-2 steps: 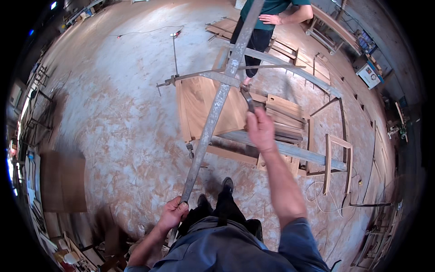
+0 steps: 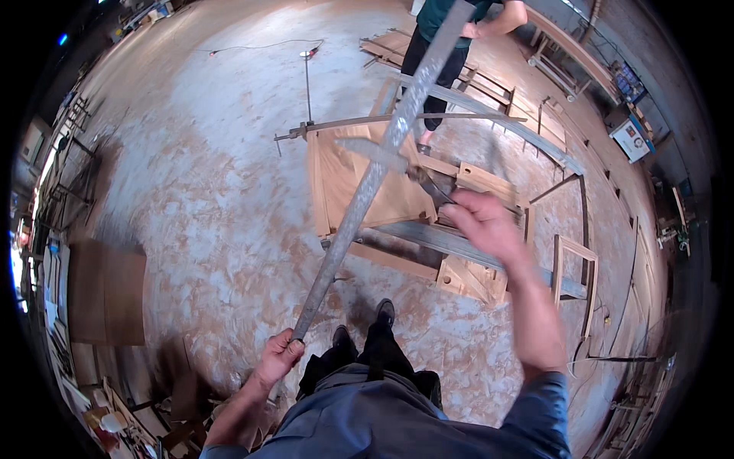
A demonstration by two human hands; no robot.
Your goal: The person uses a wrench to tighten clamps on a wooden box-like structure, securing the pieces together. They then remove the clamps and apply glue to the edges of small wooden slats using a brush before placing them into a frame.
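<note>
A long grey metal bar clamp (image 2: 348, 224) slants up and away across my view. My left hand (image 2: 280, 357) is closed around its near end, thumb on the bar. Farther up the bar sits the clamp's sliding jaw (image 2: 375, 155), slightly blurred, with a handle on its right side. My right hand (image 2: 487, 223) is closed on the end of that handle. Beneath the bar lies a wooden panel (image 2: 334, 187) on a low frame with grey rails (image 2: 489, 256). Another bar clamp (image 2: 329, 124) spans the panel's far edge.
A person (image 2: 447, 61) stands beyond the panel. Stacked wooden pieces (image 2: 489, 183) lie to its right, near a small wooden frame (image 2: 562, 283) and a loose cable. A brown board (image 2: 105, 294) stands at the left. A white-and-blue box (image 2: 631, 138) is at the far right.
My right hand has swung right and slightly down with the handle. The bar's far end has shifted right. The other person's hand has moved in front of their body.
</note>
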